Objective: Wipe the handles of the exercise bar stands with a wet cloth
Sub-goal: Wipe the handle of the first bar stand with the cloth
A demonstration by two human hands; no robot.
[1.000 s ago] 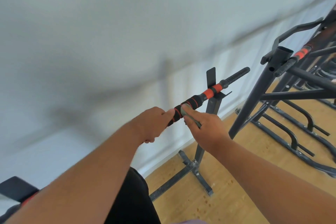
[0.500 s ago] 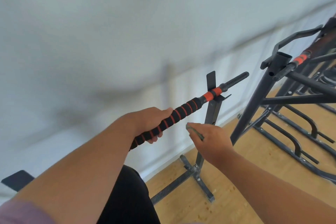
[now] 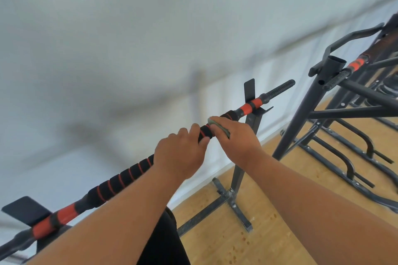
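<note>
Bar: the exercise bar (image 3: 125,175), padded in black foam ringed with red, ran from the near left up to the far right, its far end resting in the cradle of the stand (image 3: 251,114) and its near end on another bracket (image 3: 25,211) at the lower left.
Left hand: the left hand (image 3: 179,157) was curled round the foam grip near the middle of the bar, holding it firmly; half a second before it had sat lower and nearer along the padding, so it had slid up toward the far end.
Right hand: the right hand (image 3: 233,137) pinched the folded grey-green cloth (image 3: 218,127) and pressed it onto the top of the foam just beyond the left hand's fingertips.
Change: half a second before, the cloth hand had hung clear of the bar below it; now the cloth was back in contact with the padding, close to where the foam gives way to the red collar.
Meaning: this looked like a fresh wiping stroke beginning at the far end of the grip, with the left hand steadying the bar against rolling in its cradles.
Remaining: judging from the layout, the near stretch of foam and the second rack (image 3: 318,97) on the right, with its own red-banded bar (image 3: 355,63), had yet to be reached.
Floor: wooden boards (image 3: 269,232) lay beneath the stands.
</note>
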